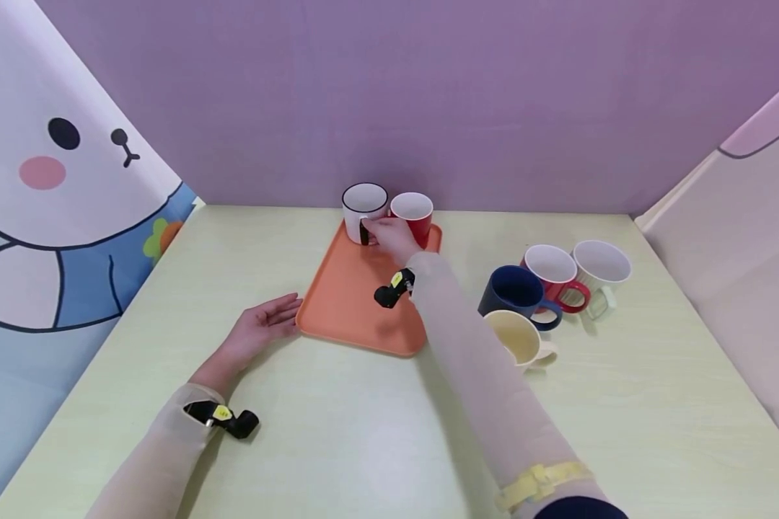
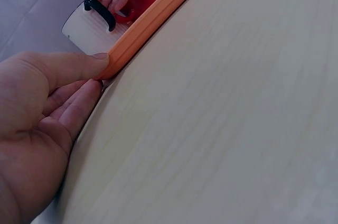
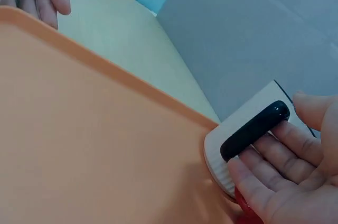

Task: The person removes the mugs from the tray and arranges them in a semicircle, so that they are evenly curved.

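Observation:
A white mug (image 1: 358,216) with a black rim and black handle stands upright at the far end of the orange tray (image 1: 353,295). My right hand (image 1: 394,238) is at its handle; in the right wrist view the fingers (image 3: 285,155) lie loosely beside the black handle (image 3: 255,130), with the thumb apart from it. Close on its right stands a red mug (image 1: 420,216), white inside and partly hidden by that hand. At the tray's near left corner, my left hand (image 1: 262,328) has its fingers extended against the edge; its thumb (image 2: 79,68) lies by the rim.
Right of the tray, a cream mug (image 1: 516,335), a navy mug (image 1: 511,288), a second red mug (image 1: 548,268) and a pale ribbed mug (image 1: 600,265) stand close together on the light wooden table (image 1: 337,432). A purple backdrop (image 1: 389,94) rises behind the tray.

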{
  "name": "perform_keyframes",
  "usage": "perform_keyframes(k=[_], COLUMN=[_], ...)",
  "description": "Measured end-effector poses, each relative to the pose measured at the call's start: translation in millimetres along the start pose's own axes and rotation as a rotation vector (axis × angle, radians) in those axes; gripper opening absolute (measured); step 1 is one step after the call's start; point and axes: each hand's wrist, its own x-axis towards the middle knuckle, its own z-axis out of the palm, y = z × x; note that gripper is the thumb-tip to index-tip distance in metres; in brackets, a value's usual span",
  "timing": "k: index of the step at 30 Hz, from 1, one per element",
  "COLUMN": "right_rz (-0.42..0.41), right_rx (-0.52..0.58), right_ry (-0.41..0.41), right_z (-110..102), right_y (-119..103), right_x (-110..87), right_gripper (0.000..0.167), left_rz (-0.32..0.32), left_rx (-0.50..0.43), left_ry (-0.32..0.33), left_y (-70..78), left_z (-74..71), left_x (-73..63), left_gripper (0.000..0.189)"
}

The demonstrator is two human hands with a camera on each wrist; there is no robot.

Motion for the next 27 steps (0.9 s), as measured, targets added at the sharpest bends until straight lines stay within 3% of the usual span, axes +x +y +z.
perform_keyframes(k=[10,20,27], right_rz=[-0.002,-0.062,-0.008], right_rx=[0.006,0.240,0.306], right_ry=[0.036,0.003,0.007], right_z=[10.4,13.4,18.2], right_y=[9.1,4.2,-2.7], right_x=[2.4,-8.2,-13.4], right_gripper=[0.035,0.031,0.033], left_rz=[-0.005,0.021,-0.004], left_rx=[0.003,0.015,0.013], left_ry=[0.010,0.004,0.023], left_y=[0.4,3.1,3.1], left_z=[1.0,-0.6,-2.8], left_x=[-0.6,-1.0,-2.6], left_gripper=[0.063,0.063,0.063])
